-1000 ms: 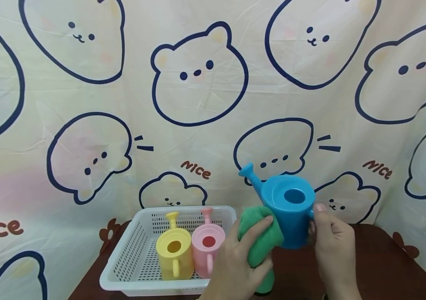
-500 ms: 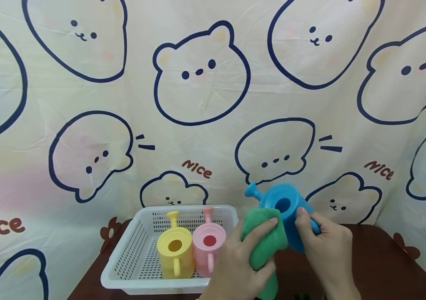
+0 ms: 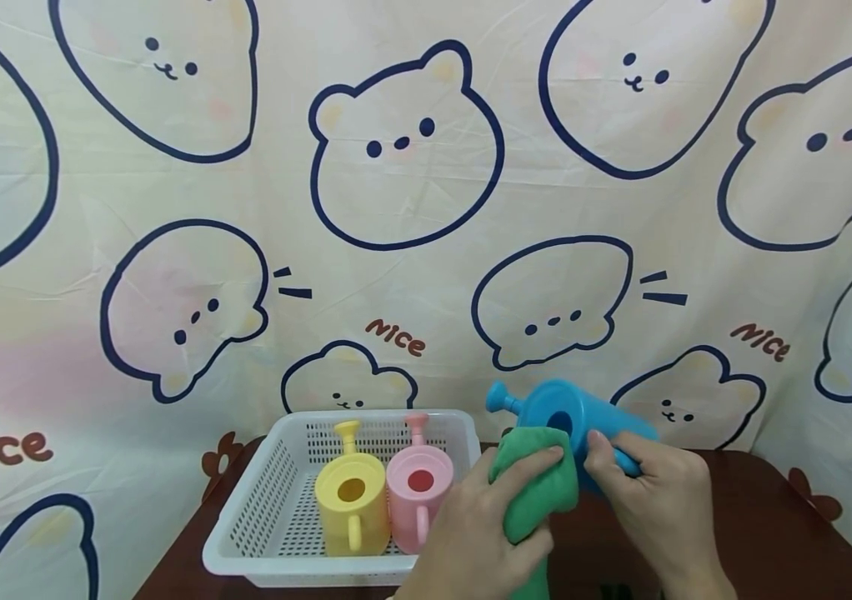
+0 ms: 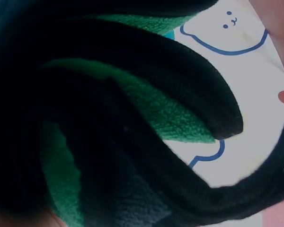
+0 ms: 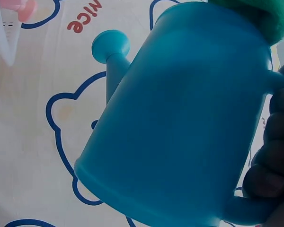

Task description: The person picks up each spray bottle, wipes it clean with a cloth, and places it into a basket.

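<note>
My right hand (image 3: 659,500) grips the handle of a blue toy watering can (image 3: 613,417), which is tipped so its top opening faces left and toward me. The can's spout points left, and its side fills much of the right wrist view. In my left hand (image 3: 482,529) is a bunched green cloth (image 3: 542,487), fingers curled over it. The cloth overlaps the can's top near the opening in the head view. The left wrist view shows the green cloth (image 4: 156,109) between dark, shadowed fingers. In the right wrist view the cloth (image 5: 270,16) lies against the can's upper rim.
A white perforated basket (image 3: 246,533) stands on the dark brown table (image 3: 779,533), left of my hands. It holds a yellow watering can (image 3: 366,521) and a pink watering can (image 3: 403,500) side by side. A bear-print curtain (image 3: 403,192) hangs behind the table.
The blue watering can has come down and tilted over, its opening turning toward the cloth. My right hand has rotated with the handle. My left hand with the cloth has shifted slightly right and down.
</note>
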Action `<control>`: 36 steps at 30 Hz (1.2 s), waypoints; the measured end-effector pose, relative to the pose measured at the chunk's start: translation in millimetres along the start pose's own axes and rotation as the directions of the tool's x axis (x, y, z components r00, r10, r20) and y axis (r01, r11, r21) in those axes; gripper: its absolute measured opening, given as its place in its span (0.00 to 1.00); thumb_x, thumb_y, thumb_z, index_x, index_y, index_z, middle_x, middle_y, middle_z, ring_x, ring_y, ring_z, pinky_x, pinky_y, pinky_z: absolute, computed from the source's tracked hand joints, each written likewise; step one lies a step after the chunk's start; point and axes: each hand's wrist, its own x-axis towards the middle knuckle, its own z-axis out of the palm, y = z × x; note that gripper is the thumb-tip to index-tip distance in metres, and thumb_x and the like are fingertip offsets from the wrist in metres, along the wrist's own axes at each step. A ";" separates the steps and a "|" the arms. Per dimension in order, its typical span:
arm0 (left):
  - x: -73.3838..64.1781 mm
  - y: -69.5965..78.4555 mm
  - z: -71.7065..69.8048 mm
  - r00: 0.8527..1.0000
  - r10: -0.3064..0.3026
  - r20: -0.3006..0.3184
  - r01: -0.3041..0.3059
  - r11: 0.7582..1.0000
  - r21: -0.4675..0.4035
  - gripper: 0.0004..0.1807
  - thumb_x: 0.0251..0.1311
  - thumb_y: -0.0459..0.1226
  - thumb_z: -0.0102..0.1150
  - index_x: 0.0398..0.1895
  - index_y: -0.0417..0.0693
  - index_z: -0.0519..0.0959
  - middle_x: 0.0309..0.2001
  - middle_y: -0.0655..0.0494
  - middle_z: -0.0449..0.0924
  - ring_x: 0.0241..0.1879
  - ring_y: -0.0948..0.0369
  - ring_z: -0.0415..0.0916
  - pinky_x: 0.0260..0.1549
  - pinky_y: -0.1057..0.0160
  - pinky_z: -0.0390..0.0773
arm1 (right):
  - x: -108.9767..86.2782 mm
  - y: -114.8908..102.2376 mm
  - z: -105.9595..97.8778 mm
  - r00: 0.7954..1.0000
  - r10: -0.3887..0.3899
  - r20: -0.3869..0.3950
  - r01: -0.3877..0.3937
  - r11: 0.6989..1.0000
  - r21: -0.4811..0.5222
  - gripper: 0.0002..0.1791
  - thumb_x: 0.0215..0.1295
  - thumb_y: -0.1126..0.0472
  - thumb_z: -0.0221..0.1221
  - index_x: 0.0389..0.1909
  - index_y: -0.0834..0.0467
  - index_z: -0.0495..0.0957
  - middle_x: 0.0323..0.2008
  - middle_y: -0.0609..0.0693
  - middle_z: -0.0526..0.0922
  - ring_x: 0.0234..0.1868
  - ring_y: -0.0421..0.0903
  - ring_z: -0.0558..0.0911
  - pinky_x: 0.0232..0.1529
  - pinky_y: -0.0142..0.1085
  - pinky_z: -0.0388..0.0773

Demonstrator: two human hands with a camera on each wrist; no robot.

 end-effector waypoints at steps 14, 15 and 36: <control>0.8 -3.7 -3.7 1.000 -0.020 -0.018 0.020 1.000 0.013 0.34 0.65 0.44 0.68 0.73 0.77 0.71 0.63 0.59 0.80 0.46 0.70 0.77 0.44 0.70 0.83 | -0.3 -3.9 -5.0 0.997 -0.008 -0.074 0.013 0.998 0.066 0.27 0.54 0.71 0.67 0.09 0.48 0.63 0.08 0.40 0.59 0.12 0.30 0.58 0.15 0.26 0.57; 0.8 -4.0 -3.8 0.999 -0.025 -0.024 0.025 1.000 0.015 0.35 0.64 0.44 0.68 0.73 0.78 0.71 0.62 0.59 0.80 0.46 0.70 0.77 0.43 0.70 0.83 | -0.6 -4.0 -5.4 0.997 -0.001 -0.072 0.006 0.998 0.068 0.27 0.55 0.71 0.67 0.09 0.48 0.63 0.08 0.40 0.59 0.12 0.30 0.58 0.16 0.26 0.57; 2.8 -9.7 -3.8 0.990 -0.101 -0.098 0.112 0.988 0.110 0.35 0.63 0.41 0.71 0.73 0.76 0.73 0.55 0.55 0.81 0.42 0.68 0.77 0.40 0.70 0.84 | -2.9 -6.9 -11.5 0.984 -0.047 0.171 0.040 0.998 0.040 0.30 0.54 0.70 0.73 0.11 0.42 0.65 0.10 0.33 0.61 0.15 0.27 0.63 0.20 0.23 0.64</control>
